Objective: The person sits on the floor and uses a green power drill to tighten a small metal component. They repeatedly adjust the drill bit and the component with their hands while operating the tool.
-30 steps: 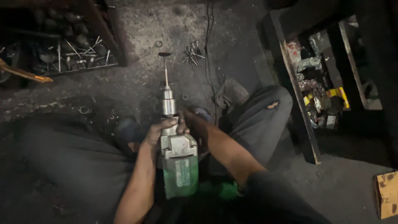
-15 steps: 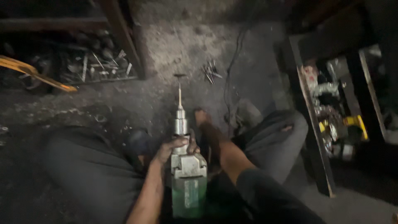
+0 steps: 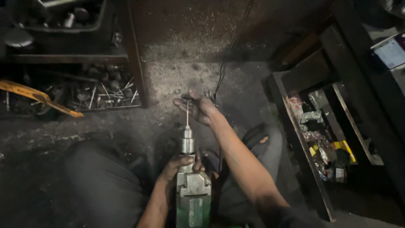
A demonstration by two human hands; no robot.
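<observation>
1. At the far left edge of the floor, a long yellow-orange curved strip (image 3: 40, 100) is seen lying across a dark, low shelf (image 3: 71, 59), beside a scatter of grey metal rods and nails (image 3: 99, 93) near the shelf's right post.

2. Left of centre, the left hand (image 3: 179, 165) is wrapped around the neck of a heavy electric drill with a green body and a grey metal gear housing (image 3: 193, 194); its fingers (image 3: 171, 166) are closed firmly on the tool just below the silver chuck (image 3: 187, 143). The drill is held between the person's knees, pointing away from the body.

3. At the centre, a thin silver bit (image 3: 187, 113) stands out of the chuck towards the gritty grey concrete floor (image 3: 168, 80). The right hand (image 3: 198, 107) is reached out to the bit's tip, its fingers curled loosely about a small dark flat piece (image 3: 187, 98) there; whether that piece is truly pinched cannot be told.

4. The step is judged best done with the drill kept steady by the left hand and no trigger pressed while the other fingers are at the tip; the black cable (image 3: 221, 74) should be kept off the bit.

5. At the right, an open dark wooden box (image 3: 295, 122) holding small mixed parts, some yellow, is set on the floor.
</observation>
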